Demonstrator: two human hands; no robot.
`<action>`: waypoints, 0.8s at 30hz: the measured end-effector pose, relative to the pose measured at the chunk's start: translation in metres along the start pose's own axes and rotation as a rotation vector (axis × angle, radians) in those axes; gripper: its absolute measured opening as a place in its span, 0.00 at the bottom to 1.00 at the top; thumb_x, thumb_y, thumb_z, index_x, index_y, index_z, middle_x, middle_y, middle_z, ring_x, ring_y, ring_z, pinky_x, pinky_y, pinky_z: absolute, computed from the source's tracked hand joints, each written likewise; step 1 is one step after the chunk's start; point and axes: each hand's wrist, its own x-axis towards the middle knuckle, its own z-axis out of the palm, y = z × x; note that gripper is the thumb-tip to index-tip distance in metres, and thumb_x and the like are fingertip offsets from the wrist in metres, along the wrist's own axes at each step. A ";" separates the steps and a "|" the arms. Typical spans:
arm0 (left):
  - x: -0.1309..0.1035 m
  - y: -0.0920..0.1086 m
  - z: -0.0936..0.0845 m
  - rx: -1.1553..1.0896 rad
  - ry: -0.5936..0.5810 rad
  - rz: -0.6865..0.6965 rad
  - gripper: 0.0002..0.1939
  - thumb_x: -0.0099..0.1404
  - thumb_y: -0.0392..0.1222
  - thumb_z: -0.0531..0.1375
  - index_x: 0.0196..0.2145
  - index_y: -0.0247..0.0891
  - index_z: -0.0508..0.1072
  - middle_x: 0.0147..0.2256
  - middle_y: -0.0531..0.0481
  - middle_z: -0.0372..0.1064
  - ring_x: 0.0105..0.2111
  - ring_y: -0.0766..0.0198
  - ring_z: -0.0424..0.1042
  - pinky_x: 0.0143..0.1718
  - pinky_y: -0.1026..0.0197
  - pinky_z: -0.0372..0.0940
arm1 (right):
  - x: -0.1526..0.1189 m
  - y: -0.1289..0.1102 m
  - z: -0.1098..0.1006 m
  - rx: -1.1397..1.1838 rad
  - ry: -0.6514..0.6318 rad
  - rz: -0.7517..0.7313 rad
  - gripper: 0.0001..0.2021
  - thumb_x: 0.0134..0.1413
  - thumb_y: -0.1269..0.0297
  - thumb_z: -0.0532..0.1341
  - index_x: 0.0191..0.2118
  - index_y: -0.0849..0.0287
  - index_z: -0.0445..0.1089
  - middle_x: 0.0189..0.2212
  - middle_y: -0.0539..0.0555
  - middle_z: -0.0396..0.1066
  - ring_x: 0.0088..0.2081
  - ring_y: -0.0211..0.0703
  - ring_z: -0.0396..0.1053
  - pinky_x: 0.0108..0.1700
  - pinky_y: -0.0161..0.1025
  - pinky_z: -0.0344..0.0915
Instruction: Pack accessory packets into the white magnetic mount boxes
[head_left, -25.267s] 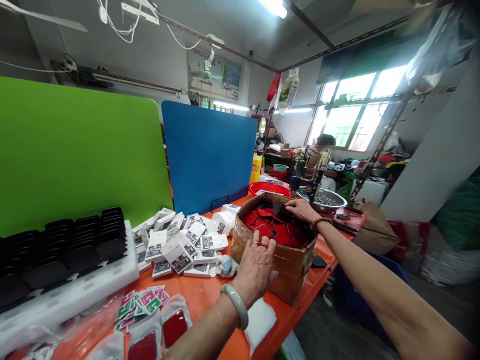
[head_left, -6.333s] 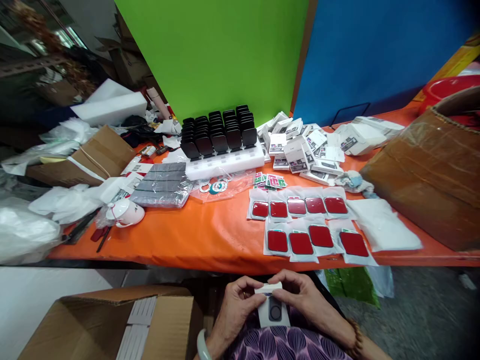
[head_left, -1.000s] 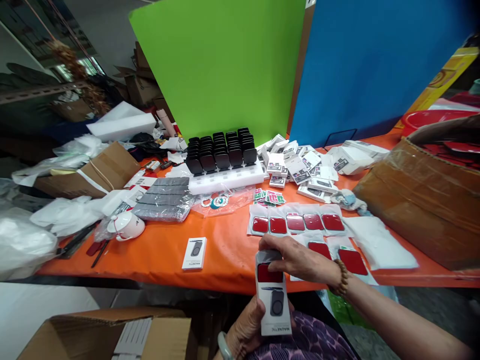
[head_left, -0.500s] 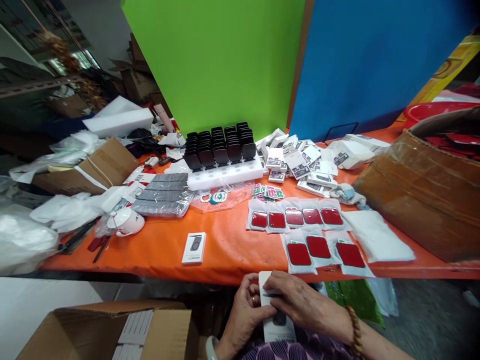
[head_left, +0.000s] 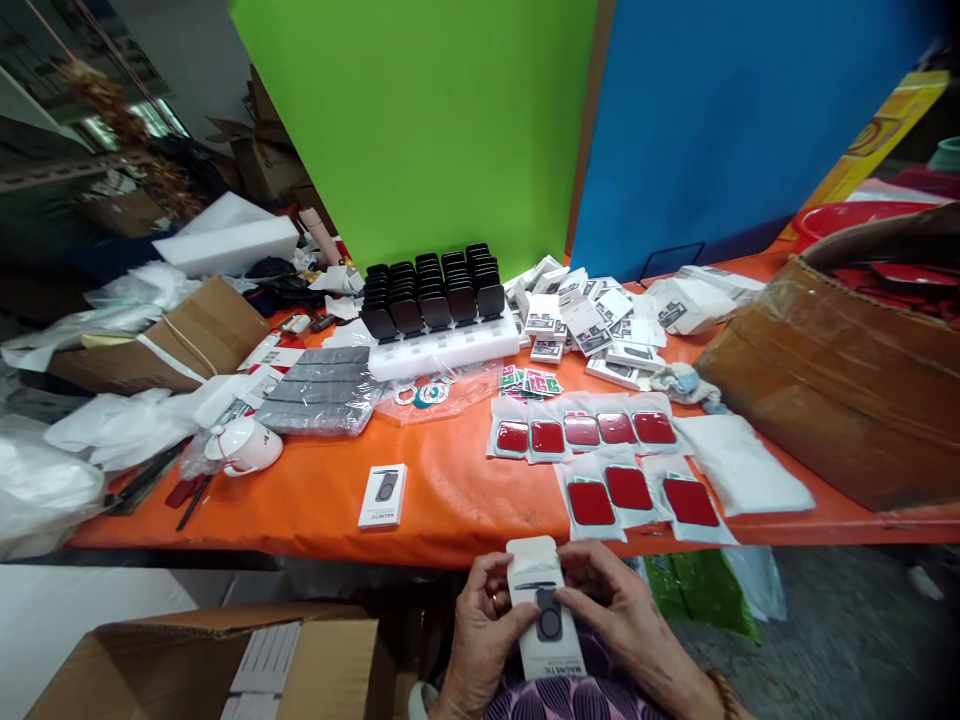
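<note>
A small white box (head_left: 553, 650) printed with a dark round-ended device and the word MAGNETIC rests upright against my lap, its top flap sticking up. My left hand (head_left: 484, 625) grips its left edge, thumb on the printed front. On the other edge, near the top, my right hand (head_left: 611, 610) holds it with thumb and fingers. What is inside the box is hidden. A similar white box (head_left: 382, 496) lies flat on the orange tabletop (head_left: 450, 480), ahead and to the left.
Red square pads (head_left: 592, 503) on white sleeves lie in two rows at the right front. Black panels (head_left: 435, 300) stand in white foam behind. Small boxes (head_left: 589, 320) are heaped beside them. A brown carton (head_left: 840, 380) stands right; an open carton (head_left: 337, 660) holds white boxes lower left.
My right hand has moved from across the box's front to its right edge, uncovering the printed picture. The top flap now shows raised. The view has shifted slightly.
</note>
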 end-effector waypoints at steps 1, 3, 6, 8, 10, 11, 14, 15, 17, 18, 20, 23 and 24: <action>0.001 -0.002 0.000 0.003 0.004 -0.017 0.24 0.47 0.42 0.72 0.40 0.38 0.69 0.35 0.46 0.77 0.32 0.60 0.74 0.36 0.59 0.67 | 0.000 0.002 0.001 0.025 0.003 0.010 0.09 0.54 0.59 0.61 0.40 0.56 0.69 0.34 0.53 0.67 0.33 0.43 0.67 0.35 0.39 0.65; 0.004 -0.005 -0.001 0.011 0.011 -0.048 0.23 0.46 0.45 0.72 0.38 0.36 0.71 0.33 0.46 0.77 0.29 0.62 0.73 0.33 0.60 0.66 | 0.000 0.003 0.003 0.062 0.015 0.019 0.09 0.53 0.58 0.62 0.39 0.56 0.70 0.36 0.53 0.67 0.35 0.44 0.66 0.37 0.39 0.64; 0.008 -0.007 -0.004 0.072 0.039 -0.046 0.19 0.49 0.50 0.70 0.34 0.35 0.74 0.29 0.49 0.75 0.25 0.65 0.69 0.29 0.63 0.63 | 0.004 0.001 0.007 0.131 0.007 0.062 0.10 0.51 0.56 0.62 0.34 0.57 0.71 0.34 0.52 0.65 0.34 0.42 0.65 0.36 0.37 0.63; 0.010 -0.005 -0.005 0.153 0.049 0.005 0.16 0.52 0.50 0.68 0.30 0.34 0.75 0.26 0.50 0.73 0.26 0.65 0.68 0.30 0.63 0.62 | 0.007 -0.001 0.009 0.154 0.016 0.088 0.12 0.50 0.53 0.63 0.29 0.58 0.70 0.31 0.51 0.63 0.33 0.41 0.64 0.34 0.36 0.62; 0.012 0.000 -0.004 0.223 0.038 0.074 0.14 0.53 0.49 0.67 0.25 0.34 0.75 0.26 0.49 0.72 0.29 0.63 0.68 0.34 0.63 0.62 | 0.011 -0.002 0.011 0.169 0.028 0.119 0.15 0.49 0.51 0.63 0.24 0.59 0.67 0.27 0.50 0.62 0.30 0.40 0.61 0.32 0.36 0.60; 0.014 0.002 -0.003 0.247 0.034 0.100 0.14 0.53 0.48 0.67 0.23 0.34 0.74 0.26 0.49 0.71 0.30 0.63 0.67 0.35 0.63 0.62 | 0.012 -0.003 0.012 0.180 0.034 0.134 0.17 0.48 0.51 0.64 0.23 0.59 0.65 0.25 0.49 0.61 0.28 0.39 0.60 0.31 0.35 0.59; 0.020 0.008 0.000 0.221 0.093 0.130 0.13 0.50 0.45 0.69 0.22 0.36 0.71 0.24 0.54 0.66 0.26 0.67 0.63 0.31 0.65 0.60 | 0.016 -0.004 0.015 0.227 0.062 0.140 0.17 0.48 0.51 0.65 0.23 0.58 0.62 0.25 0.48 0.62 0.27 0.38 0.59 0.30 0.35 0.58; 0.023 0.010 0.001 0.183 0.117 0.122 0.13 0.48 0.44 0.70 0.25 0.37 0.71 0.23 0.56 0.63 0.25 0.69 0.61 0.29 0.67 0.59 | 0.017 -0.004 0.016 0.252 0.082 0.131 0.16 0.47 0.52 0.65 0.25 0.58 0.63 0.26 0.48 0.62 0.28 0.38 0.60 0.31 0.35 0.59; 0.026 0.012 0.001 0.110 0.115 0.075 0.17 0.46 0.43 0.71 0.32 0.38 0.71 0.24 0.58 0.62 0.24 0.70 0.61 0.27 0.68 0.58 | 0.020 -0.003 0.014 0.317 0.093 0.126 0.14 0.47 0.54 0.66 0.33 0.57 0.65 0.28 0.47 0.63 0.30 0.38 0.62 0.33 0.35 0.61; 0.028 0.012 0.000 0.095 0.082 0.042 0.17 0.46 0.43 0.71 0.33 0.37 0.71 0.25 0.57 0.63 0.24 0.70 0.62 0.28 0.67 0.58 | 0.020 -0.002 0.013 0.333 0.073 0.127 0.15 0.47 0.54 0.66 0.36 0.56 0.65 0.29 0.47 0.63 0.30 0.38 0.63 0.33 0.35 0.61; 0.028 0.013 -0.002 0.115 0.005 -0.015 0.15 0.48 0.44 0.70 0.30 0.35 0.73 0.25 0.54 0.67 0.26 0.68 0.64 0.30 0.66 0.59 | 0.021 -0.002 0.008 0.275 -0.003 0.098 0.12 0.50 0.55 0.64 0.36 0.56 0.67 0.29 0.48 0.64 0.31 0.39 0.64 0.34 0.36 0.61; 0.025 0.012 -0.004 0.183 -0.015 -0.006 0.13 0.47 0.45 0.71 0.24 0.34 0.74 0.24 0.51 0.69 0.26 0.65 0.65 0.31 0.64 0.60 | 0.019 -0.005 0.001 0.057 -0.088 -0.031 0.12 0.56 0.56 0.60 0.29 0.58 0.69 0.29 0.51 0.65 0.32 0.41 0.64 0.34 0.37 0.61; 0.024 0.011 -0.005 0.204 0.001 0.018 0.12 0.46 0.45 0.71 0.24 0.35 0.75 0.23 0.52 0.69 0.26 0.65 0.65 0.31 0.63 0.60 | 0.017 -0.006 0.000 0.002 -0.100 -0.068 0.12 0.57 0.56 0.60 0.29 0.58 0.70 0.29 0.51 0.66 0.32 0.42 0.65 0.35 0.38 0.61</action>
